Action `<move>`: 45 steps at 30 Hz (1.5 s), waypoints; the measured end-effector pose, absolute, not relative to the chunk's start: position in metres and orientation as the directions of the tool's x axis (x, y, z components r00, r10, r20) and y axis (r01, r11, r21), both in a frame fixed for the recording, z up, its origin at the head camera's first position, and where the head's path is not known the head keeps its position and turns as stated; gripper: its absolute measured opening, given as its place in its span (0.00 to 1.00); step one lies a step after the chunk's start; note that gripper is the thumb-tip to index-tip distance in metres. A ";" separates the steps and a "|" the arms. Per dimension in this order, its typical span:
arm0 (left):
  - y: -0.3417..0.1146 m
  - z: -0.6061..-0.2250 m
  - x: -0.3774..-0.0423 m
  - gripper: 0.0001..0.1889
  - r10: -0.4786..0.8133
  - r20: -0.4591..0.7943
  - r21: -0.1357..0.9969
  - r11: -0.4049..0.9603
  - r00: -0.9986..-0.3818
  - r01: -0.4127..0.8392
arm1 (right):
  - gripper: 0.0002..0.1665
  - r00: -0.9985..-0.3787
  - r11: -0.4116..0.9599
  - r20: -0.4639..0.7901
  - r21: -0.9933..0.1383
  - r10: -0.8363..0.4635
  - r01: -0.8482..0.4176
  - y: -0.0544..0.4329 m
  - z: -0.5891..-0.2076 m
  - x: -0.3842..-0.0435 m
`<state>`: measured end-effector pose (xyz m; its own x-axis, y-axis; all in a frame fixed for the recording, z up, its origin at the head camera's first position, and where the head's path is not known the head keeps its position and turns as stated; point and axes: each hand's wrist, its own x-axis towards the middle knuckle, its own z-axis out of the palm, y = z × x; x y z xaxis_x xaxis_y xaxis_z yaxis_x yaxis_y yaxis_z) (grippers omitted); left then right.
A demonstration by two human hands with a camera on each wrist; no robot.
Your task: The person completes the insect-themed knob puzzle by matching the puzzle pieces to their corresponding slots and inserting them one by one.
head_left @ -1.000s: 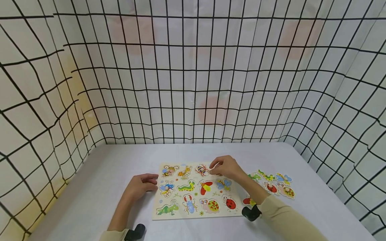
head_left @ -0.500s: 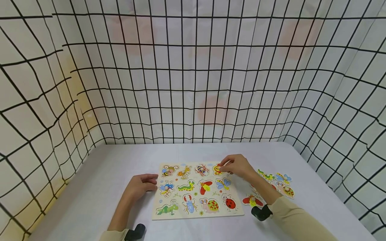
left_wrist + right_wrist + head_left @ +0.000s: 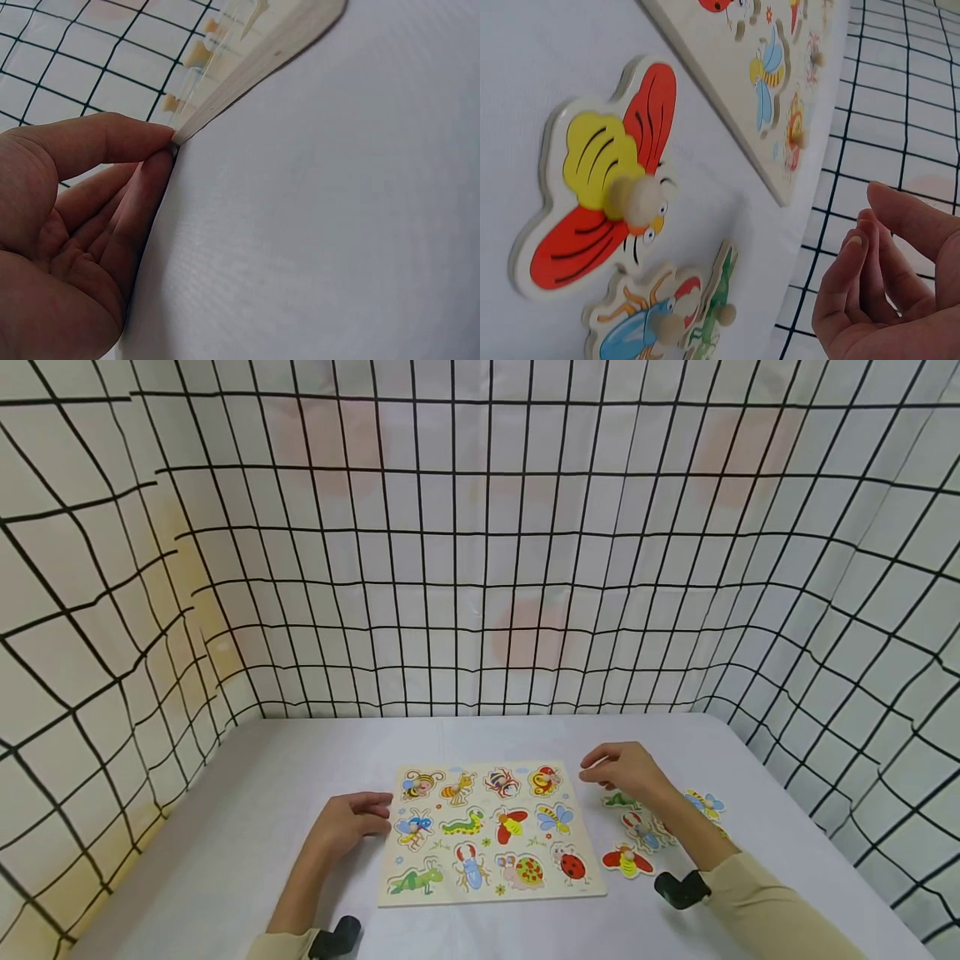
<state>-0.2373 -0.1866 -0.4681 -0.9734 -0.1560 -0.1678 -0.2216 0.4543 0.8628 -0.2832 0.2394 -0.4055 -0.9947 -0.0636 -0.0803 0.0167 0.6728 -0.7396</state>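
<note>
A wooden insect puzzle board (image 3: 442, 852) lies flat on the table. Its back row shows a bee (image 3: 418, 785), a wasp (image 3: 457, 788), a spider (image 3: 502, 782) and a red-and-yellow bug piece (image 3: 545, 781). My left hand (image 3: 347, 825) rests at the board's left edge, fingertips touching it; the left wrist view shows thumb and fingertip beside the corner. My right hand (image 3: 624, 770) hovers right of the board's back corner, fingers loosely bent and holding nothing. Below it lie a grasshopper piece (image 3: 619, 801), a stag beetle piece (image 3: 641, 330) and a red-winged fly piece (image 3: 604, 161).
Another loose piece with blue wings (image 3: 705, 803) lies farther right, partly behind my right forearm. Loose pieces have wooden knobs (image 3: 639, 201). A white wall with a black grid (image 3: 480, 610) encloses the table at the back and sides.
My right hand has moved right from the board's back-right corner, off the board, uncovering the red-and-yellow bug piece. The left hand stays at the board's edge.
</note>
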 end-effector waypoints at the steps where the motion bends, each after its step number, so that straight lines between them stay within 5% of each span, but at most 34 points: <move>1: -0.186 -0.468 -0.237 0.22 -0.156 -0.167 0.862 0.456 -0.974 -0.221 | 0.18 -0.994 0.669 -0.081 -0.743 -0.067 0.015 0.243 -0.405 -0.283; 45: -0.189 -0.471 -0.236 0.22 -0.146 -0.156 0.857 0.472 -0.977 -0.207 | 0.23 -0.982 0.671 -0.119 -0.718 0.144 0.185 0.342 -0.435 -0.280</move>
<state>-0.2364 -0.1894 -0.4712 -0.9770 -0.1457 -0.1559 -0.2072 0.4722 0.8568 -0.2803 0.3422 -0.4348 -0.9824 0.1443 -0.1189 0.1854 0.6709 -0.7180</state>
